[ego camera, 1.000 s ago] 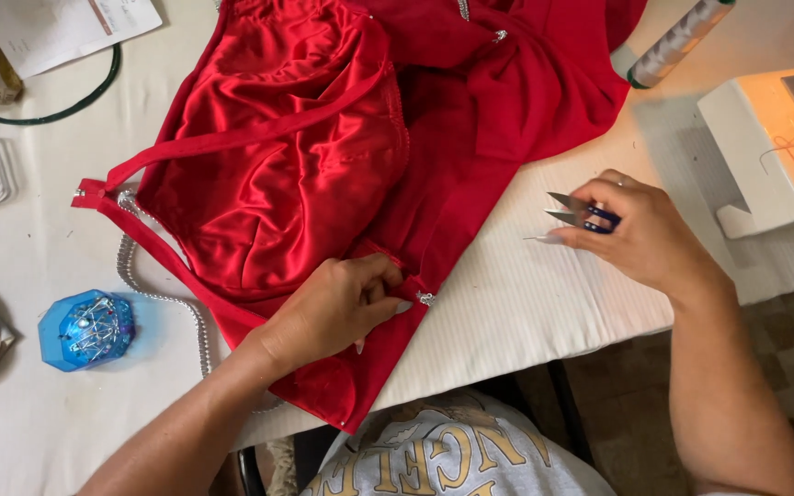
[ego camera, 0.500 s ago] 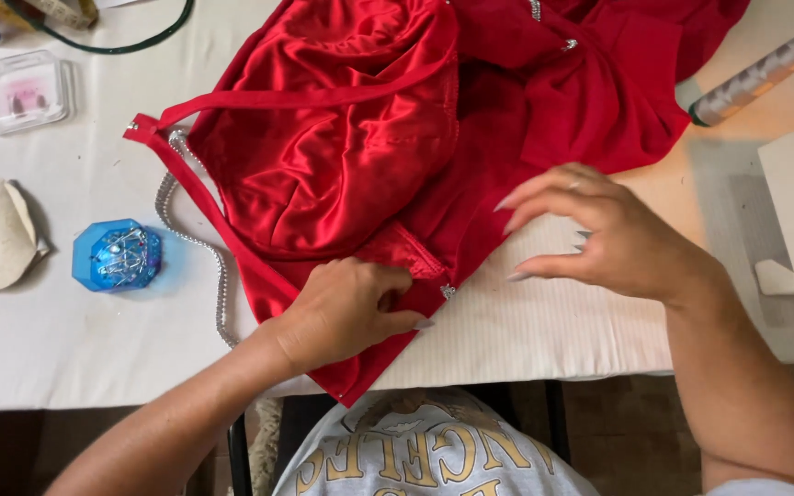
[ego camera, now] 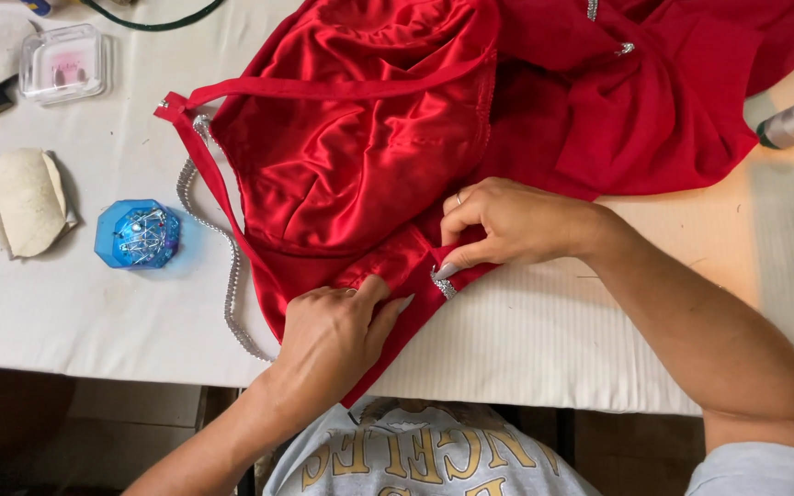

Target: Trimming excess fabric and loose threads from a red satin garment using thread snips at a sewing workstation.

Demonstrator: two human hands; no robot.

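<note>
Here, on the white table (ego camera: 94,312), your left hand (ego camera: 333,335) presses flat on the red satin garment (ego camera: 360,165) while your right hand (ego camera: 498,225) pinches its rhinestone-trimmed hem (ego camera: 440,280). Aligning that trim appears underway; the next move calls for steady tension.

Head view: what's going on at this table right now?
A person has a red satin garment spread on a white table. The left hand presses flat on its lower edge, while the right hand pinches the fabric beside a silver rhinestone trim that runs along the garment's edge. A blue pin holder and a clear plastic box sit to the left, untouched.
</note>
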